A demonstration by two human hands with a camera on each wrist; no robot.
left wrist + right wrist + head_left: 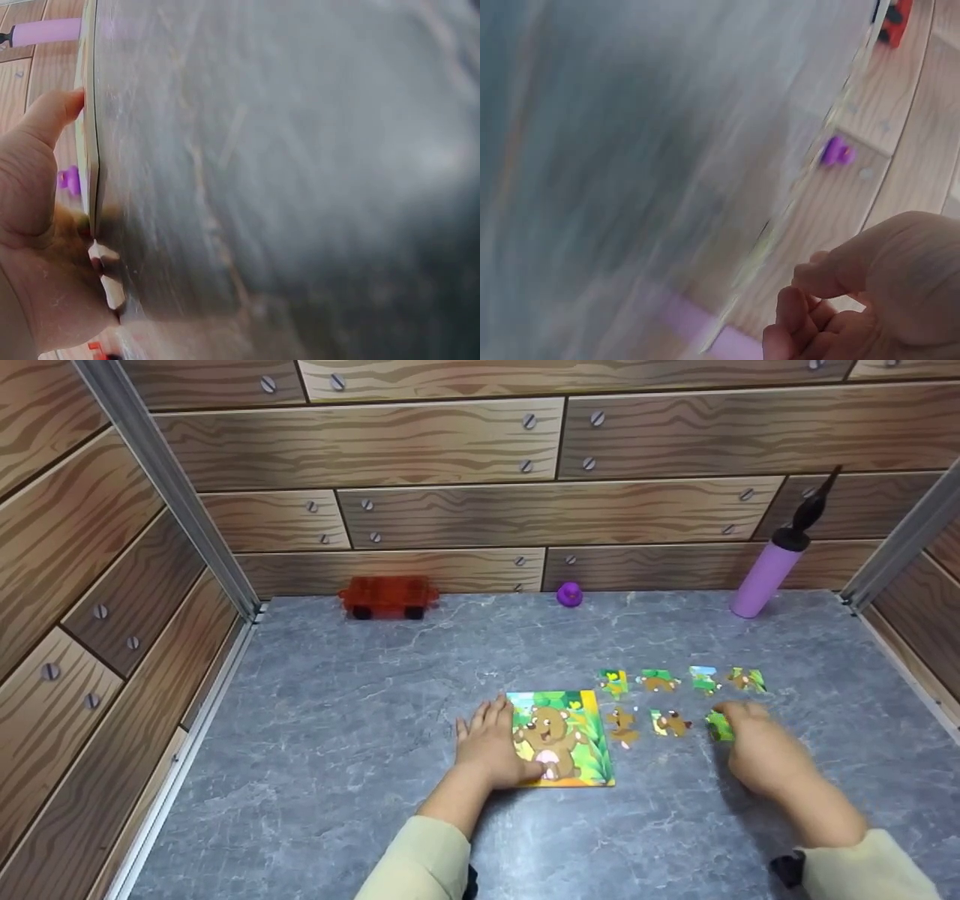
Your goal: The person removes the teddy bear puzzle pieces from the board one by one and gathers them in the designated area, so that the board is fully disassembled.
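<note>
A square bear picture board [589, 739] lies flat on the grey tabletop. My left hand [491, 750] rests on its left side, fingers fairly straight and thumb over the lower edge. In the left wrist view the board [91, 150] shows edge-on beside the left hand [34, 195]. My right hand [769, 750] is at a green puzzle piece [720, 726], partly covering it. The right wrist view has that hand [877, 292] with fingers loosely curled and no piece visible between them; contact with the piece is unclear.
Several puzzle pieces [660, 681] lie in two rows right of the board. Along the back wall are a red toy cart [388, 597], a small purple object [569, 594] and a purple hand pump [769, 577]. Wood-patterned panels [450, 514] enclose the tabletop [360, 675].
</note>
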